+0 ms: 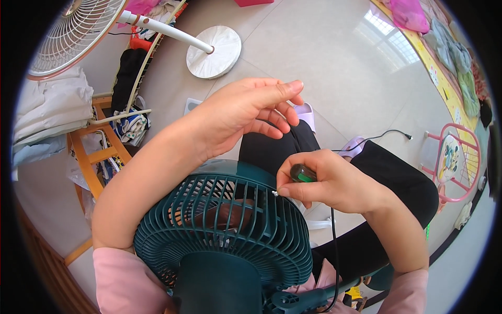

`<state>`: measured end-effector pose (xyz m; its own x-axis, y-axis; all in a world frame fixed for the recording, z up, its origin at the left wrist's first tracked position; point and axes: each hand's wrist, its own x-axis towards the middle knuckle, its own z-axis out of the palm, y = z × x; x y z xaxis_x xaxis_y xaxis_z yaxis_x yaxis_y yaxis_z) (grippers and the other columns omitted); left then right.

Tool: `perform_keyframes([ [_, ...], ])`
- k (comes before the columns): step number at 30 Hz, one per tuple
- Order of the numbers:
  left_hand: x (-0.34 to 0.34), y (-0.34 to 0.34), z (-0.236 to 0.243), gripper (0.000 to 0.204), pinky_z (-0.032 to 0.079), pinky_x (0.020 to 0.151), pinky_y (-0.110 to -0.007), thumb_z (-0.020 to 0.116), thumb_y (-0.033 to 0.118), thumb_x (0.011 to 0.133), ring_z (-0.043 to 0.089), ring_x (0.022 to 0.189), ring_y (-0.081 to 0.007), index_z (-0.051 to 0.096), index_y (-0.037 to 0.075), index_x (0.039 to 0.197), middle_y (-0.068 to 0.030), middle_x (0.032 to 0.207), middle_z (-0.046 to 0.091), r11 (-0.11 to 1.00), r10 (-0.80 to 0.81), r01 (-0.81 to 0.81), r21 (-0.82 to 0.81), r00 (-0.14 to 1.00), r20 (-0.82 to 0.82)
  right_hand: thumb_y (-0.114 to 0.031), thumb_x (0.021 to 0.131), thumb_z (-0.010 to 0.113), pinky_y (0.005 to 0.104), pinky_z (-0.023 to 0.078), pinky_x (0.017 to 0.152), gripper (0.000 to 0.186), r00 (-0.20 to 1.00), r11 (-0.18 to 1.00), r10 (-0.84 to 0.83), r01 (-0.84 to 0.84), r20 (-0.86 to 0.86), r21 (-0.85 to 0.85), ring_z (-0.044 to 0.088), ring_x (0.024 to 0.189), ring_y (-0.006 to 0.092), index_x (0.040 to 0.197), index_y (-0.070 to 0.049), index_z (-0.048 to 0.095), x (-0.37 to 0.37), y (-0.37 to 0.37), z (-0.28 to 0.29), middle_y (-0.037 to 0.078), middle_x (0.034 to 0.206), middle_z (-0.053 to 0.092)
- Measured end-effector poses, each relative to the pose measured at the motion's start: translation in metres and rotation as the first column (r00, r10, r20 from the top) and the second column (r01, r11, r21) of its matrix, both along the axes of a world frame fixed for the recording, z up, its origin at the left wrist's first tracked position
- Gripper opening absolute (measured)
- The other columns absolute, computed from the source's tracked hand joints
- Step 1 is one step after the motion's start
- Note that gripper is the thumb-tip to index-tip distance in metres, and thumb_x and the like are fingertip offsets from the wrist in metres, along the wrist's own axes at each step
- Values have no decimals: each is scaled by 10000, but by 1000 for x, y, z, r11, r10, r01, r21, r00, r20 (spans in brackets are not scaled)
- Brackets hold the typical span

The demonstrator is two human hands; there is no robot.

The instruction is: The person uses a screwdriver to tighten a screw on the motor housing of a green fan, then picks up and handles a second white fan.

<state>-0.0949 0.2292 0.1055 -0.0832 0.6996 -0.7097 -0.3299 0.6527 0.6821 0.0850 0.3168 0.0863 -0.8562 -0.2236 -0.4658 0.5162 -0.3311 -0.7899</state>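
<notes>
Head view, left to right. At the upper far left we log a white standing fan, its pole slanting down rightward to a round, white-covered base on the tiles. Below its cage: a pile of folded pale cloth, then a wooden frame.

Lower middle, between the two forearms, we find the dark green fan. Motor housing lies at the lower edge, toward the wearer's body; the cage widens away from it, so the fan faces away, toward the top. Its long axis, housing to rim, runs near upright in the view, leaning slightly right. Brown blades show through the slats.

Left hand is raised beyond the cage rim, released, fingers loosely curled, nothing seen in it.

At the cage's right rim, a small silvery piece sits at the right hand's fingertips; too small for us to name. That right hand grasps a screwdriver, rounded handle end pointing left, the rest hidden in the palm; we cannot tell where the tip points.

Further right: a black cable, its plug, and a pink chair.
</notes>
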Motion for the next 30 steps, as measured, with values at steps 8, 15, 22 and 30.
perform_keyframes([
  [8, 0, 2, 0, 377, 507, 701, -218, 536, 413, 966, 598, 787, -94, 595, 51, 1052, -45, 873, 619, 1000, -2, 2, -9, 1000, -5, -184, 884, 629, 247, 436, 587, 194, 979, 976, 203, -204, 25, 73, 522, 600, 91, 892, 10, 619, -19, 5, 0, 19, 637, 546],
  [15, 0, 1, -2, 374, 508, 703, -219, 539, 414, 964, 600, 790, -97, 593, 55, 1055, -50, 885, 617, 1000, 13, -13, -12, 1000, -1, -192, 870, 614, 314, 475, 626, 210, 954, 927, 298, -296, 27, 231, 580, 635, 186, 880, 17, 629, -25, 9, 6, 89, 693, 589],
  [22, 0, 1, -3, 385, 508, 694, -215, 540, 419, 963, 601, 779, -99, 592, 49, 1054, -52, 885, 616, 1000, 8, -8, -10, 1000, -18, -186, 830, 628, 429, 513, 716, 196, 918, 757, 290, -47, -270, 652, 650, 777, 357, 802, 7, 641, -19, -3, 10, 198, 769, 653],
  [30, 1, 2, -2, 391, 504, 685, -216, 536, 428, 963, 599, 770, -95, 589, 52, 1055, -50, 880, 614, 999, 2, -3, -35, 1000, -29, -127, 782, 648, 396, 513, 668, 118, 897, 638, 433, -234, -91, 733, 659, 737, 322, 787, -9, 656, -29, -3, 25, 163, 739, 657],
])
